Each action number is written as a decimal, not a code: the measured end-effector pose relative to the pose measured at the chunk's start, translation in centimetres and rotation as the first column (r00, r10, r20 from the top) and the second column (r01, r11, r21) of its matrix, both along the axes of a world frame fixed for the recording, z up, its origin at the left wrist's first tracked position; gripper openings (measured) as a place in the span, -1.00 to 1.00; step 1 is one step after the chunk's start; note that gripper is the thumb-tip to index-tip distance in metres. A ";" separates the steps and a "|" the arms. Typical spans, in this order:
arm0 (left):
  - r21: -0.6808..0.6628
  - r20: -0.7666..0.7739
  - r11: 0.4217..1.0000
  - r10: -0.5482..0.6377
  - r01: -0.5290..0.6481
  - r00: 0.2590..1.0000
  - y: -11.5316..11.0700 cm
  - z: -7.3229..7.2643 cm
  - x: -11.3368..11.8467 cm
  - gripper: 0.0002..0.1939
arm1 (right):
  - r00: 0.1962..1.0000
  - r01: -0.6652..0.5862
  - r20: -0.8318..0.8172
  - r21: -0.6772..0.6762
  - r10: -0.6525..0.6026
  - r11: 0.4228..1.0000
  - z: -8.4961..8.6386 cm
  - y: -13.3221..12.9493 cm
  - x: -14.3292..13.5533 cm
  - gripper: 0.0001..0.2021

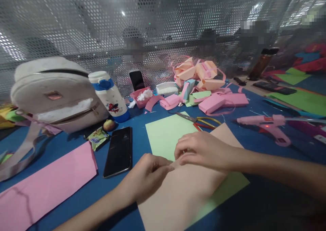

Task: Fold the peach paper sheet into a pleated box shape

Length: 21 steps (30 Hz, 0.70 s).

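Observation:
A peach sheet of paper [173, 197] lies at an angle over a light green sheet [163, 132] on the blue table. At the peach sheet's far left edge, my left hand [150, 173] pinches the paper between thumb and fingers. Just to the right, my right hand [201, 149] has its fingers curled down on the same sheet near that edge; the fingertips are partly hidden. Beyond my right hand lie scissors [207, 121] with yellow and red handles, their blades pointing left. Right of them rests a pink glue gun [270, 124] with a small red light on.
A black phone [118, 153] and folded pink paper [58, 187] lie on the left. Behind them stand a white backpack [58, 95] and a bottle [109, 97]. Folded peach paper boxes [198, 73] and pink paper pieces [221, 102] crowd the back, before a perforated metal screen [163, 17].

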<state>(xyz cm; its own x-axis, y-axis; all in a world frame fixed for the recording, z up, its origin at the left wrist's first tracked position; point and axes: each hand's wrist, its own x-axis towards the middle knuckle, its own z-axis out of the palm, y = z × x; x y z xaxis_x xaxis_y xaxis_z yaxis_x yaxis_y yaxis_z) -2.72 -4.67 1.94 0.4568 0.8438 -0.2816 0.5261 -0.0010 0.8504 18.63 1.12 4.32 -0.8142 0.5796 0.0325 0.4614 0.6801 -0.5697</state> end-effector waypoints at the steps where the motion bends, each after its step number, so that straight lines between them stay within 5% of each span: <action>1: 0.019 -0.008 1.000 0.011 -0.011 1.000 0.0 -0.1 0.0 -0.57 | 0.999 0.018 -0.026 -0.052 -0.020 0.998 -0.1 0.1 -0.2 -0.94; 8: 0.025 0.007 0.996 0.080 -0.080 0.997 0.5 -0.3 -0.5 -0.64 | 0.980 0.147 -0.080 -0.319 -0.181 0.936 -0.9 1.2 0.2 -0.95; 21: 0.009 0.038 0.995 0.104 -0.104 0.994 0.6 -0.4 -0.5 -0.66 | 0.977 0.182 -0.043 -0.357 -0.210 0.916 -1.2 2.0 0.6 -0.96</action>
